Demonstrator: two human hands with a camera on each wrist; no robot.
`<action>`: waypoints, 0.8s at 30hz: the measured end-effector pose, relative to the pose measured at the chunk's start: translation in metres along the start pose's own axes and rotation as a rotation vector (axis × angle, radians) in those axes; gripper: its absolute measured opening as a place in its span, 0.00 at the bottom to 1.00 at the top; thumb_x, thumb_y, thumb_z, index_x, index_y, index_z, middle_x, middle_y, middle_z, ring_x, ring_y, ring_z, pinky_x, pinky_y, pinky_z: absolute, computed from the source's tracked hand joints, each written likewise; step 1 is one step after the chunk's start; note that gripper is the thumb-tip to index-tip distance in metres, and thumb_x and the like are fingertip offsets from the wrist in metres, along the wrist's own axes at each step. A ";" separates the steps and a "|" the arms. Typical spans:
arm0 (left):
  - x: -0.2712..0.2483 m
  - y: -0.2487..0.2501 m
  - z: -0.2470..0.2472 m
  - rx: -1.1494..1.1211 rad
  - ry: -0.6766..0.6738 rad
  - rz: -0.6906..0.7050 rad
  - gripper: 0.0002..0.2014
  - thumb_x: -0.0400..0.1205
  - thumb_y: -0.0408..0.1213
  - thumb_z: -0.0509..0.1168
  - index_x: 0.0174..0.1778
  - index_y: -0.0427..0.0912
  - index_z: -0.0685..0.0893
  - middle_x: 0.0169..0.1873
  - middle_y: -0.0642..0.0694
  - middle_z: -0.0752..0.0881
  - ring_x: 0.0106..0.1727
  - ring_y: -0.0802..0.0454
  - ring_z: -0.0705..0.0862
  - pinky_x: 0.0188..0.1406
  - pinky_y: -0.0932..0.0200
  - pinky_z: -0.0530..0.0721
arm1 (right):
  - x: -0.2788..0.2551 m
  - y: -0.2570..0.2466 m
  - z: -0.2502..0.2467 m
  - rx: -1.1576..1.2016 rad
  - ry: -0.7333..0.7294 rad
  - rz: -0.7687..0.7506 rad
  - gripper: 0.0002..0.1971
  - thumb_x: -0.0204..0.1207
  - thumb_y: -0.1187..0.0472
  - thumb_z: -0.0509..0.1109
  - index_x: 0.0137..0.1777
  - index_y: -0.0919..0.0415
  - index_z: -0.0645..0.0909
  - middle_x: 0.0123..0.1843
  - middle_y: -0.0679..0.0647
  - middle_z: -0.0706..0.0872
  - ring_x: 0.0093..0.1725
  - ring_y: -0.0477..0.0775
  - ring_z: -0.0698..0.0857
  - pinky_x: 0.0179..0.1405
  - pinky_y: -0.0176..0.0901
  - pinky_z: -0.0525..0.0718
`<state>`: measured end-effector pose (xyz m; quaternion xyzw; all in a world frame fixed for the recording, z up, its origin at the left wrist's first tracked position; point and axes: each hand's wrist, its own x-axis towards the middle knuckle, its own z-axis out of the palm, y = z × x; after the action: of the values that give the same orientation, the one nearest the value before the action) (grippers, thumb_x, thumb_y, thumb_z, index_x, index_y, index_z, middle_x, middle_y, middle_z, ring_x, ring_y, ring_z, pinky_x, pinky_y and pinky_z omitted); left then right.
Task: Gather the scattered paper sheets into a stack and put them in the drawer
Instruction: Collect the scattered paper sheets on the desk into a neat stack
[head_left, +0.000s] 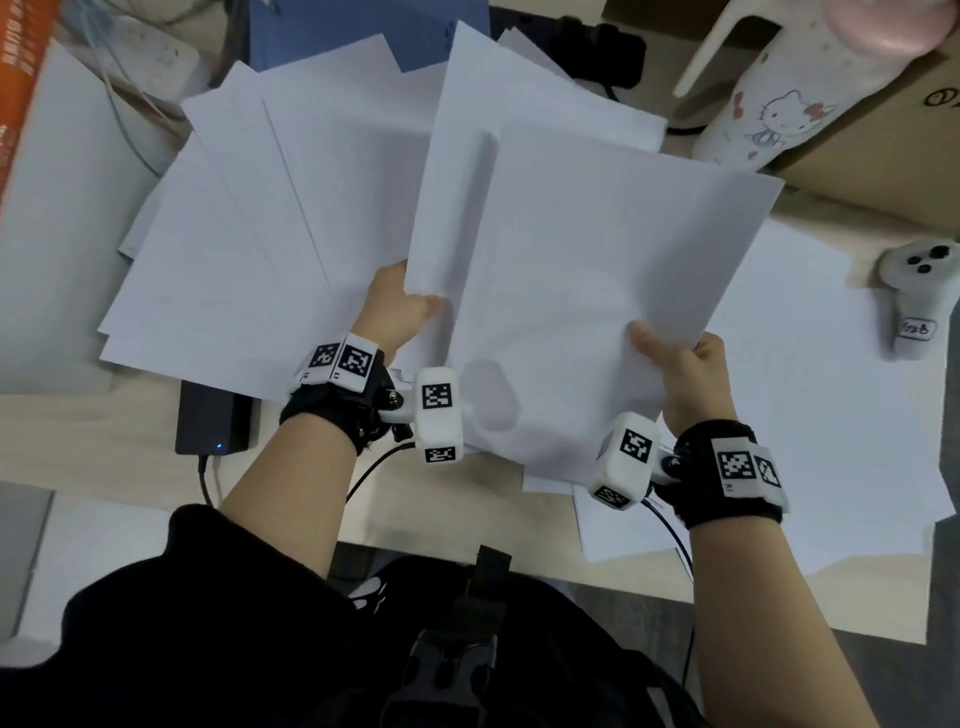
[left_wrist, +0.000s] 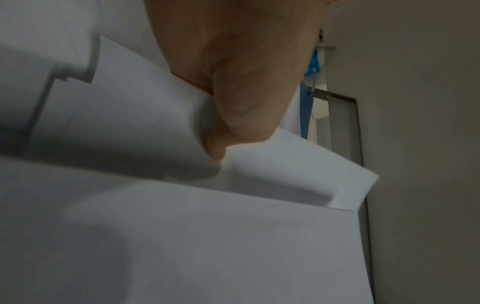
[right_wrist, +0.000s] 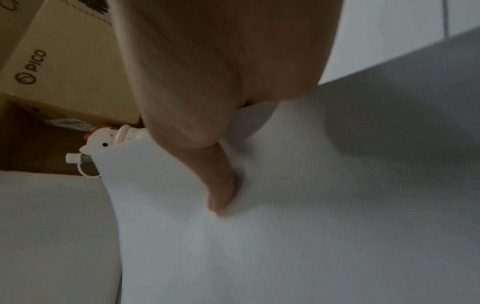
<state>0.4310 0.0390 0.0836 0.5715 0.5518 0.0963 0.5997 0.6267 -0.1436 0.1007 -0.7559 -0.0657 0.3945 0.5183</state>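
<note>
"PICO" is printed on the cardboard box (right_wrist: 64, 67).

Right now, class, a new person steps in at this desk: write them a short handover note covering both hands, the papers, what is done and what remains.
Left hand: pinches the near corner of one lifted sheet.
Right hand: grips the near edge of the sheets held up, thumb on top.
Loose sheets still lie fanned across the desk, left and right.
Done: a few sheets picked up.
Left: gather the rest, square the stack, put it in the drawer. No drawer is in view.
</note>
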 end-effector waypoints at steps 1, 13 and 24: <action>-0.004 -0.002 -0.001 -0.024 -0.055 -0.029 0.15 0.78 0.21 0.63 0.56 0.42 0.80 0.49 0.47 0.85 0.53 0.48 0.83 0.50 0.62 0.82 | 0.000 0.001 0.003 0.000 0.005 0.002 0.06 0.74 0.67 0.73 0.37 0.64 0.82 0.27 0.46 0.84 0.25 0.44 0.82 0.27 0.33 0.79; -0.022 -0.021 -0.011 -0.025 -0.284 -0.237 0.14 0.75 0.24 0.60 0.54 0.34 0.82 0.54 0.37 0.85 0.56 0.40 0.84 0.65 0.41 0.79 | -0.003 0.011 0.024 0.091 0.055 0.199 0.06 0.76 0.63 0.72 0.37 0.61 0.82 0.36 0.54 0.84 0.34 0.53 0.83 0.43 0.49 0.82; -0.016 -0.014 0.001 0.030 -0.262 -0.166 0.19 0.80 0.27 0.66 0.67 0.37 0.77 0.59 0.44 0.84 0.58 0.50 0.83 0.59 0.58 0.78 | 0.004 0.016 0.024 0.119 0.078 0.159 0.02 0.76 0.69 0.70 0.45 0.62 0.82 0.41 0.56 0.86 0.39 0.57 0.85 0.48 0.51 0.83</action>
<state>0.4192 0.0217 0.0813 0.5406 0.5156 -0.0371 0.6637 0.6087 -0.1316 0.0814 -0.7415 0.0384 0.4077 0.5315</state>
